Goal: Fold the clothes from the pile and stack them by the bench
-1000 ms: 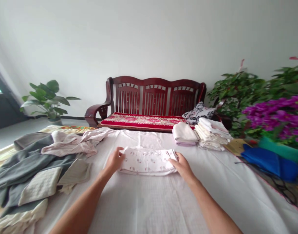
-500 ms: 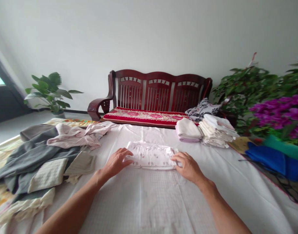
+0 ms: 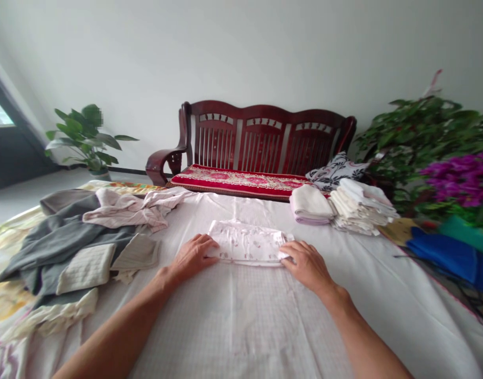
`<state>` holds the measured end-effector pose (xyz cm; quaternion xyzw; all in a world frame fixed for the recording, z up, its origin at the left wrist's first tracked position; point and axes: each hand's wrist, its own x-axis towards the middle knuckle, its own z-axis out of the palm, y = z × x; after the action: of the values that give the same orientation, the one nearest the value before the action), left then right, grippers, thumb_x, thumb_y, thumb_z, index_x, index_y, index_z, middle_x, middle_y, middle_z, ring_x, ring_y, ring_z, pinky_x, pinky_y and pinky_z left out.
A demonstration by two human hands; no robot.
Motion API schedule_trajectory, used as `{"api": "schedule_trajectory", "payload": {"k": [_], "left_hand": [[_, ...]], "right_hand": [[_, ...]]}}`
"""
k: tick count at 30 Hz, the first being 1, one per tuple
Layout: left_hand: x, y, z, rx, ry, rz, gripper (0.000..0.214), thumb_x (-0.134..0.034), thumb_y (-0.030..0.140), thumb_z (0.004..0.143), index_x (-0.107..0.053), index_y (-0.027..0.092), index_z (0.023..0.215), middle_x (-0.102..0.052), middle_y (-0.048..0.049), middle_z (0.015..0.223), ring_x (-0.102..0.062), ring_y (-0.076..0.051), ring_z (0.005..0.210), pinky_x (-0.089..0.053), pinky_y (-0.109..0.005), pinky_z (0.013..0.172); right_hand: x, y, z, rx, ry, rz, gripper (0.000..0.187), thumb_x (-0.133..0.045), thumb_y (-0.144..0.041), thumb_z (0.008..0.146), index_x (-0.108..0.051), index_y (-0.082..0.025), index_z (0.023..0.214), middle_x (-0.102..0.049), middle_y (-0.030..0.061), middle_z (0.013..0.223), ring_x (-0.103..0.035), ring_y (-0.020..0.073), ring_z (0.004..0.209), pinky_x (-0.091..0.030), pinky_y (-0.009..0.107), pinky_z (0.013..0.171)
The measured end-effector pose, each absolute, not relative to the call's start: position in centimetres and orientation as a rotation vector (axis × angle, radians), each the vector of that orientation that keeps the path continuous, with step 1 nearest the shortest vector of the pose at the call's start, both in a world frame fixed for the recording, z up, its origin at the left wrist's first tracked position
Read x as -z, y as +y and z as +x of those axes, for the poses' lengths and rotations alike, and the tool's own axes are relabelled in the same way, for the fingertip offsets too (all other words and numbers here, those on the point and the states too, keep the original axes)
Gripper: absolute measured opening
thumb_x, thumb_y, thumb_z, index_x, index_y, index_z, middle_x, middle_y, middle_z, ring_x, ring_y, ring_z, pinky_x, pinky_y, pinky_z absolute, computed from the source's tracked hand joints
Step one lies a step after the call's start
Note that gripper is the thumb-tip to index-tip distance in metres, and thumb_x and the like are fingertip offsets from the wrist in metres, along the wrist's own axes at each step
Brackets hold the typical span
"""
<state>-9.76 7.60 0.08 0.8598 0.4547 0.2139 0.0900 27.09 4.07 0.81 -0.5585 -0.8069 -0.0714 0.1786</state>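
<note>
head view: a printed white folded cloth lies mid-scene on a white fabric sheet, left hand and right hand touching its ends, fingers bent, grip unclear. far left, a dark round pot holds a green leafy plant.

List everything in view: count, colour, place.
Printed folded cloth: 1, white, between the hands
Sheet: 1, white, under cloth
Short folded stack: 1, white over lilac, right rear
Taller folded stack: 1, white and cream, beside it
Crumpled fabric: count unclear, grey, left
Crumpled garment: 1, pale pink, left rear
Small cloths: at least three, cream, left
Slatted bench: 1, reddish brown, rear
Seat cover: 1, red floral, on bench
Cushion: 1, black and white, on bench
Potted plant: 1, green, left rear
Leafy plants: count unclear, green, right
Flowers: several, purple, right
Unidentified item: 1, blue, right edge
Wall: 1, white, rear
Left hand: 1, at cloth's left end
Right hand: 1, at cloth's right end
</note>
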Motion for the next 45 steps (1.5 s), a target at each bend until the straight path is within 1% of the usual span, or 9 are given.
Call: {"api": "schedule_trajectory", "payload": {"k": [7, 14, 20, 24, 28, 32, 35, 41, 45], "left_hand": [[-0.2, 7.3, -9.7, -0.638, 1.335, 2.603, 0.024, -0.065, 0.035, 0.087, -0.07, 0.027, 0.109, -0.069, -0.0053, 0.109, -0.061, -0.024, 0.105, -0.047, -0.034, 0.094], [0.1, 7.3, -9.8, -0.67, 1.302, 2.662, 0.02, -0.066, 0.031, 0.087, -0.069, 0.026, 0.106, -0.071, -0.0047, 0.107, -0.064, -0.023, 0.1, -0.047, -0.033, 0.09], [0.2, 7.5, -9.8, -0.599, 1.328, 2.703, 0.02, -0.049, 0.028, 0.098, -0.068, 0.023, 0.101, -0.072, -0.0053, 0.103, -0.066, -0.021, 0.096, -0.047, -0.032, 0.087], [0.3, 7.5, -9.9, -0.611, 1.304, 2.766, 0.015, -0.057, 0.03, 0.096, -0.068, 0.023, 0.102, -0.072, -0.0052, 0.103, -0.066, -0.021, 0.096, -0.046, -0.034, 0.09], [0.3, 7.5, -9.8, -0.66, 1.224, 2.819, 0.021, -0.067, 0.033, 0.09, -0.067, 0.023, 0.109, -0.072, -0.0059, 0.108, -0.065, -0.023, 0.1, -0.046, -0.037, 0.093], [0.2, 7.3, -9.4, -0.643, 1.177, 2.823, 0.017, -0.066, 0.032, 0.091, -0.068, 0.023, 0.106, -0.072, -0.0046, 0.103, -0.066, -0.022, 0.097, -0.047, -0.036, 0.091], [0.2, 7.3, -9.1, -0.638, 1.188, 2.807, 0.016, -0.064, 0.033, 0.092, -0.069, 0.023, 0.104, -0.072, -0.0047, 0.1, -0.067, -0.022, 0.095, -0.047, -0.035, 0.089], [0.4, 7.1, -8.4, -0.654, 1.283, 2.82, 0.02, -0.065, 0.035, 0.091, -0.069, 0.022, 0.105, -0.072, -0.0058, 0.099, -0.067, -0.023, 0.093, -0.046, -0.036, 0.088], [0.4, 7.0, -8.0, -0.65, 1.332, 2.841, 0.024, -0.063, 0.022, 0.087, -0.066, 0.022, 0.111, -0.072, -0.006, 0.103, -0.066, -0.024, 0.094, -0.046, -0.038, 0.089]], "right_hand": [[-0.9, 3.8, 26.6, 0.211, -2.341, -1.522, 0.044, -0.049, -0.004, 0.081, -0.072, -0.03, 0.107, -0.073, 0.0016, 0.112, -0.062, 0.0206, 0.101, -0.043, 0.033, 0.089], [-0.8, 4.0, 26.6, 0.177, -2.327, -1.578, 0.035, -0.056, -0.016, 0.086, -0.069, -0.029, 0.116, -0.071, 0.0016, 0.121, -0.062, 0.0223, 0.108, -0.043, 0.036, 0.091], [-0.4, 4.1, 26.5, 0.265, -2.332, -1.573, 0.027, -0.053, -0.015, 0.09, -0.071, -0.028, 0.105, -0.075, 0.0032, 0.108, -0.065, 0.0216, 0.1, -0.043, 0.034, 0.086], [-0.5, 4.1, 26.6, 0.267, -2.339, -1.548, 0.025, -0.056, -0.017, 0.09, -0.07, -0.027, 0.108, -0.074, 0.0036, 0.111, -0.065, 0.0212, 0.102, -0.043, 0.034, 0.087], [-0.8, 4.0, 26.9, 0.242, -2.346, -1.497, 0.027, -0.062, -0.018, 0.088, -0.068, -0.027, 0.112, -0.073, 0.0028, 0.115, -0.065, 0.0211, 0.104, -0.042, 0.034, 0.087], [-0.7, 4.1, 26.7, 0.339, -2.374, -1.471, 0.019, -0.06, -0.013, 0.088, -0.07, -0.025, 0.097, -0.075, 0.002, 0.101, -0.066, 0.02, 0.094, -0.04, 0.033, 0.081], [-0.6, 4.4, 26.4, 0.432, -2.31, -1.463, 0.016, -0.058, -0.013, 0.09, -0.069, -0.023, 0.095, -0.075, 0.0032, 0.094, -0.065, 0.0201, 0.09, -0.039, 0.032, 0.078], [-0.4, 4.8, 25.7, 0.496, -2.118, -1.553, 0.018, -0.054, -0.016, 0.092, -0.068, -0.023, 0.101, -0.074, 0.0027, 0.098, -0.066, 0.0187, 0.079, -0.041, 0.03, 0.068], [0.1, 5.1, 25.7, 0.279, -2.033, -1.518, 0.021, -0.049, -0.017, 0.093, -0.066, -0.023, 0.104, -0.073, 0.0047, 0.104, -0.069, 0.0196, 0.086, -0.048, 0.028, 0.067]]}}
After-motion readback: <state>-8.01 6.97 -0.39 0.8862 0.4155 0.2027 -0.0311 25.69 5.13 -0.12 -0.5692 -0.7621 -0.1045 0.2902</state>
